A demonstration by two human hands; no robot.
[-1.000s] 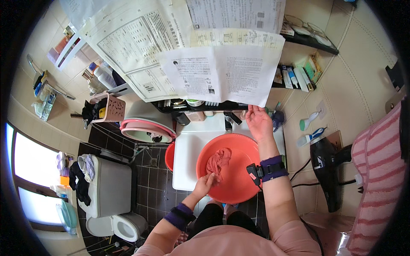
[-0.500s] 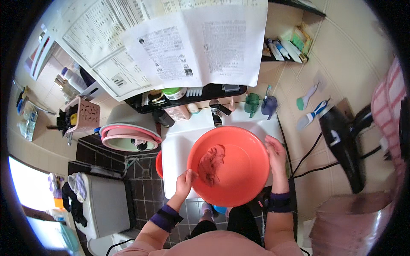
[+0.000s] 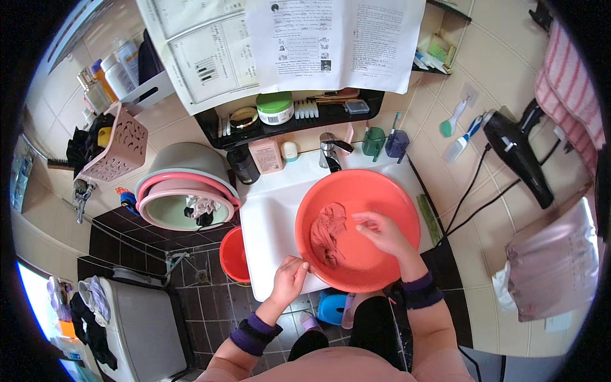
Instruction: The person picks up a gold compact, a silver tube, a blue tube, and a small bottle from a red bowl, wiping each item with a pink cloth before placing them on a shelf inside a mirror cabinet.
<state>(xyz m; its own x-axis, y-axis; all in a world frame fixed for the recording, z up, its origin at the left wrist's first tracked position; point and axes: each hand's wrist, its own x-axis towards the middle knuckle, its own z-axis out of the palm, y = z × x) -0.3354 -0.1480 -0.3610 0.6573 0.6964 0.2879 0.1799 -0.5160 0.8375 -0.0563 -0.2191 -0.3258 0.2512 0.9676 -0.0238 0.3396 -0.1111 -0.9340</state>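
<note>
An orange-red plastic basin rests on the white sink, below the faucet. Against the left part of its inside lies a crumpled reddish-pink cloth. My left hand is closed on the basin's near left rim, thumb on top. Over the basin's right half hovers my right hand, fingers loosely stretched toward the cloth and holding nothing. A gap shows between its fingertips and the cloth. Both wrists wear dark purple bands.
Left of the white sink stand stacked basins and a red bucket. A black shelf with toiletries crosses behind the faucet, papers above it. A black hair dryer hangs at right, its cord running beside the sink.
My right hand has left the basin's right rim and come inward over the basin. My left hand stays at the left rim. The whole view has shifted.
</note>
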